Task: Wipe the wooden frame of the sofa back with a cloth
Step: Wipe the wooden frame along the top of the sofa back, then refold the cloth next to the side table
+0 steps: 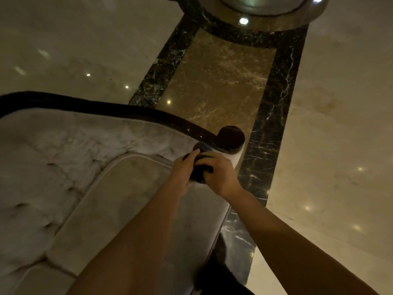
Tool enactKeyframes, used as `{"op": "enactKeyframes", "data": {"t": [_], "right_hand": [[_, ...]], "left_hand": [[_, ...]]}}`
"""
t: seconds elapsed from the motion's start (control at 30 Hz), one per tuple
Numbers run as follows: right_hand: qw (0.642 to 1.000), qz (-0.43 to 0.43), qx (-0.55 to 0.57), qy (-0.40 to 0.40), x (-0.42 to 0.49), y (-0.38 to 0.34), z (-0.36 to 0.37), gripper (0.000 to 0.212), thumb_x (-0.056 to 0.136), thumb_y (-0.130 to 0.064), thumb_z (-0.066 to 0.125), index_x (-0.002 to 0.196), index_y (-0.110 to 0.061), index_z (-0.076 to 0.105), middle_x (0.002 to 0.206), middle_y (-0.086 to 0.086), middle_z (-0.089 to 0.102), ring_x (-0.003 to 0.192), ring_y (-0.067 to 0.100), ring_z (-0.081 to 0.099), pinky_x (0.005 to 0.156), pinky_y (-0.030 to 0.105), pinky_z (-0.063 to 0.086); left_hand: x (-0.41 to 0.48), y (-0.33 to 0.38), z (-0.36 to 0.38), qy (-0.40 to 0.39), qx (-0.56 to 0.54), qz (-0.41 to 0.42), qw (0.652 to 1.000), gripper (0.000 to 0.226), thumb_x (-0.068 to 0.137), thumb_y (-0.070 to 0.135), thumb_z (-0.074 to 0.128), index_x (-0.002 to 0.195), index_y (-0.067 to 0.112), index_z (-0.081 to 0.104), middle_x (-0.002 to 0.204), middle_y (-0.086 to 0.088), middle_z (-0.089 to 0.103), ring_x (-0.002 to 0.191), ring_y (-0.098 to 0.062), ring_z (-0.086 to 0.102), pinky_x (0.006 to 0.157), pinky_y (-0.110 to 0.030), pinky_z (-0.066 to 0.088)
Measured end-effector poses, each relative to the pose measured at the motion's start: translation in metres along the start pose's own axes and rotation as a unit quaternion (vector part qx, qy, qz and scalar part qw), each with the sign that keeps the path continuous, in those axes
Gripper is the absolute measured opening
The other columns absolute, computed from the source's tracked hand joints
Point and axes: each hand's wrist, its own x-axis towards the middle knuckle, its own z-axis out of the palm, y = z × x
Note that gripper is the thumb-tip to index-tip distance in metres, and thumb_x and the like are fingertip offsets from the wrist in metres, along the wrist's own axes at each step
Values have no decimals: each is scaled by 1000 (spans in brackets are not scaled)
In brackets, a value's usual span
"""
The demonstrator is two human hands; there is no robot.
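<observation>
A dark polished wooden frame (131,112) curves along the top of the pale tufted sofa back and ends in a round scroll (231,138) at the right. Just below the scroll, a dark cloth (200,167) is bunched between both hands. My left hand (184,169) grips its left side with the fingers on top. On the right side, my right hand (220,174) closes over it. The cloth touches the sofa arm beside the scroll's lower edge. Most of the cloth is hidden by the fingers.
The pale seat cushion (119,201) lies under my left forearm. Glossy marble floor with a dark veined border (274,116) runs behind and right of the sofa. A round column base (261,15) stands at the top. A dark shoe (214,273) shows by the sofa's edge.
</observation>
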Motion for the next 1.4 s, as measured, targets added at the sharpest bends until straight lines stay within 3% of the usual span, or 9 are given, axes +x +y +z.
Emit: {"op": "enactKeyframes", "data": {"t": [0.17, 0.3, 0.4, 0.6, 0.77, 1.07, 1.17, 1.27, 1.4], "right_hand": [[957, 78, 205, -191, -41, -55, 9, 24, 87, -4, 72, 107, -16, 78, 114, -4, 73, 106, 7, 67, 94, 20, 53], [954, 9, 158, -256, -88, -107, 43, 78, 79, -17, 84, 146, -31, 47, 141, -12, 48, 129, 0, 43, 99, 15, 42], [912, 17, 108, -396, -137, -151, 74, 80, 78, -24, 85, 147, -23, 46, 139, 0, 57, 128, 17, 53, 108, 40, 45], [813, 73, 228, -531, -274, -230, 134, 33, 95, -10, 63, 123, 8, 61, 120, 28, 67, 112, 40, 64, 91, 47, 53], [751, 84, 232, -612, -392, -285, 201, 14, 101, -10, 55, 109, -4, 65, 101, 11, 72, 82, 16, 74, 65, 26, 59], [699, 46, 124, -702, -544, -362, 335, 16, 102, -29, 56, 108, -17, 64, 119, 12, 70, 107, 26, 69, 86, 41, 57], [682, 38, 77, -726, -585, -377, 378, 24, 101, -36, 57, 115, -18, 64, 121, 10, 70, 108, 28, 68, 90, 46, 58], [613, 86, 33, -785, -631, -393, 413, 27, 98, -34, 62, 122, -21, 64, 120, 9, 72, 106, 30, 71, 84, 46, 61], [522, 136, -15, -842, -690, -406, 443, 34, 97, -13, 61, 129, -24, 61, 119, 10, 73, 105, 30, 72, 73, 43, 62]], "left_hand": [[-84, -30, -86, 45, 68, 51, 995, 39, 92, 19, 66, 127, 1, 61, 119, -21, 65, 109, -37, 62, 102, -49, 46], [-184, -93, -152, 48, 213, 179, 959, 39, 88, 0, 66, 127, 6, 64, 125, -11, 66, 116, -23, 60, 101, -34, 46], [-268, -152, -191, 63, 252, 220, 940, 35, 86, -4, 66, 118, 10, 69, 110, -1, 69, 102, -10, 64, 86, -15, 47], [-426, -307, -259, 175, -67, 155, 970, 35, 74, 11, 81, 108, 7, 72, 108, -14, 74, 102, -30, 69, 87, -38, 56], [-535, -432, -278, 173, -256, 140, 941, 22, 78, 10, 76, 99, 5, 77, 110, -18, 73, 103, -30, 70, 78, -33, 58], [-619, -588, -309, 403, -547, 127, 722, 21, 86, 16, 69, 106, 9, 67, 85, -6, 78, 73, -19, 75, 51, -27, 57], [-627, -632, -321, 472, -586, 104, 651, 25, 88, 30, 70, 108, 16, 68, 103, -4, 76, 91, -23, 72, 72, -37, 60], [-633, -670, -327, 506, -646, 109, 561, 28, 97, 33, 56, 122, 21, 61, 122, -6, 66, 107, -27, 63, 85, -46, 55], [-654, -712, -323, 495, -739, 119, 441, 30, 97, 42, 53, 109, 17, 64, 88, -5, 77, 76, -23, 74, 53, -35, 59]]}}
